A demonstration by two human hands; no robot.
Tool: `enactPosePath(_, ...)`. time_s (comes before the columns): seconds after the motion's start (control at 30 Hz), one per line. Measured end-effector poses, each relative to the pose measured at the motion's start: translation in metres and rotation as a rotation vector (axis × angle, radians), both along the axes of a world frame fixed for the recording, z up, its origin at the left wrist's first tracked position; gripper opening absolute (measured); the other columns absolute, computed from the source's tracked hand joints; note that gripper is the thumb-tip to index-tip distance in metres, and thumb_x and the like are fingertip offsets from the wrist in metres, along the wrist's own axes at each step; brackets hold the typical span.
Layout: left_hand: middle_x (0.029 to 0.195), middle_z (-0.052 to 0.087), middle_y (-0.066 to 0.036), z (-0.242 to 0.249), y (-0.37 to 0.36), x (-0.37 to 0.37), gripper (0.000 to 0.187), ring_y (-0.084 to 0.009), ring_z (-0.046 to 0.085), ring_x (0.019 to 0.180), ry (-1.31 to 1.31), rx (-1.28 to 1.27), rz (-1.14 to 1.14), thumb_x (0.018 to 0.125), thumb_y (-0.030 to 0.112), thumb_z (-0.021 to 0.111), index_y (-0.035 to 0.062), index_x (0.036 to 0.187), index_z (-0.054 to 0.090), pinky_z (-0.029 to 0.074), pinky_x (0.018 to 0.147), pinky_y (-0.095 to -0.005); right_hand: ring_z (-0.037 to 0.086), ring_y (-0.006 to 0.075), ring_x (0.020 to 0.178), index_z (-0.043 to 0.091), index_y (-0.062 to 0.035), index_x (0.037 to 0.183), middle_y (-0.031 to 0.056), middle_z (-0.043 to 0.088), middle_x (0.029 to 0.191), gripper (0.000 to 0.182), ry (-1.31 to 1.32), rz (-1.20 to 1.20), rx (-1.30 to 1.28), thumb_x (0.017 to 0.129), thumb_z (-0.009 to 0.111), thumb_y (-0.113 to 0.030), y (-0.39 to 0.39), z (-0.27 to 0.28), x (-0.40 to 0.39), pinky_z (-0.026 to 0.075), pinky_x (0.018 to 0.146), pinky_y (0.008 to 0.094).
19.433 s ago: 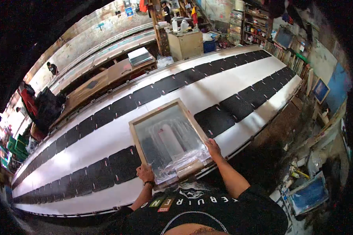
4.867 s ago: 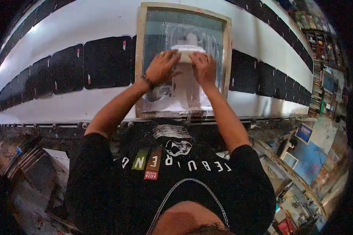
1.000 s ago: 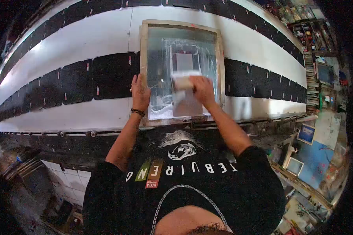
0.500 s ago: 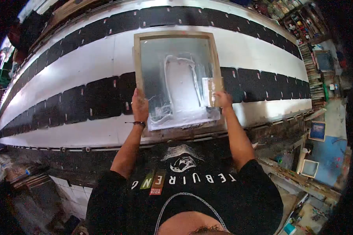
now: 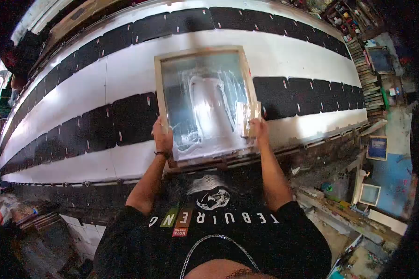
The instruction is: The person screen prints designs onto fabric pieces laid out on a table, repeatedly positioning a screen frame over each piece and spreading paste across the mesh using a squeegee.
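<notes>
A wooden-framed printing screen (image 5: 159, 93) is held in front of me over a long white table. White paste is smeared on its mesh, around a pale elongated patch. My left hand (image 5: 163, 136) is closed on the left side of the frame, near its lower corner. On the opposite side, my right hand (image 5: 260, 131) grips the frame together with a light-coloured flat block (image 5: 247, 116) that looks like a squeegee. Rows of black fabric panels (image 5: 129, 111) with small pale tags lie on the table, and the screen hides part of the nearer row.
The long white table (image 5: 307, 53) stretches to both sides, with a rail along its near edge. At right are a stack of slats (image 5: 360, 86), a blue-panelled frame (image 5: 377, 148) and a smaller pale frame (image 5: 370, 194). Cluttered shelves stand at the upper right.
The screen has shifted left relative to the black panels, still in both hands, and more of the panel to its right shows. My view has turned slightly.
</notes>
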State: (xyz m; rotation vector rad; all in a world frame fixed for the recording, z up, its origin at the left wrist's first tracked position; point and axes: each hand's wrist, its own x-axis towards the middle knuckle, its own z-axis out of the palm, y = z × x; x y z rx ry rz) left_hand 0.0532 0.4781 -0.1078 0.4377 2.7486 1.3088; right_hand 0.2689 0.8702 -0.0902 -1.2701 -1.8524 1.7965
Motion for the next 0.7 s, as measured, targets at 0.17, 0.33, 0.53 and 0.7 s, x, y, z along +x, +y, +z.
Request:
enactPosePath(0.17, 0.142, 0.054, -0.025, 0.029, 0.019, -0.008, 0.081, -0.0404, 0.050, 0.135, 0.186, -0.247, 0.060, 0.080, 0.016, 0.077, -0.0022, 0.152, 0.043, 0.036, 0.117, -0.0504, 0.068, 0.0301, 0.101, 0.076, -0.0054, 0.103, 0.0138, 0.072, 0.111, 0.034, 0.073, -0.037, 0.501, 0.081, 0.080, -0.030, -0.024, -0.004, -0.027, 0.053, 0.095, 0.0448)
enactPosePath(0.33, 0.145, 0.053, -0.025, 0.093, 0.118, -0.107, 0.079, -0.0421, 0.052, 0.134, 0.157, 0.040, -0.457, 0.094, 0.033, 0.076, 0.0023, 0.156, 0.038, 0.043, 0.112, -0.0482, 0.071, 0.0368, 0.093, 0.076, -0.0115, 0.103, 0.0171, 0.075, 0.093, 0.032, -0.152, 0.658, 0.959, 0.082, 0.068, -0.033, -0.029, 0.063, -0.190, 0.050, 0.081, 0.0541)
enactPosePath(0.53, 0.114, 0.070, -0.020, 0.060, 0.163, -0.155, 0.039, -0.0420, 0.067, 0.102, 0.141, -0.007, -0.539, 0.098, 0.037, 0.070, 0.0043, 0.120, 0.066, 0.052, 0.091, -0.0510, 0.065, 0.0327, 0.107, 0.071, -0.0126, 0.116, 0.0113, 0.072, 0.109, 0.036, -0.064, 0.866, 1.223, 0.082, 0.068, -0.023, -0.021, 0.047, -0.282, 0.047, 0.090, 0.0516)
enactPosePath(0.7, 0.108, 0.070, -0.015, 0.050, 0.097, 0.000, 0.036, -0.0358, 0.069, 0.096, 0.122, -0.035, -0.608, 0.093, 0.032, 0.076, 0.0065, 0.116, 0.066, 0.053, 0.082, -0.0463, 0.060, 0.0304, 0.112, 0.067, -0.0110, 0.118, 0.0083, 0.067, 0.120, 0.043, -0.229, 0.953, 1.039, 0.076, 0.073, -0.019, -0.088, 0.064, -0.112, 0.044, 0.096, 0.0503)
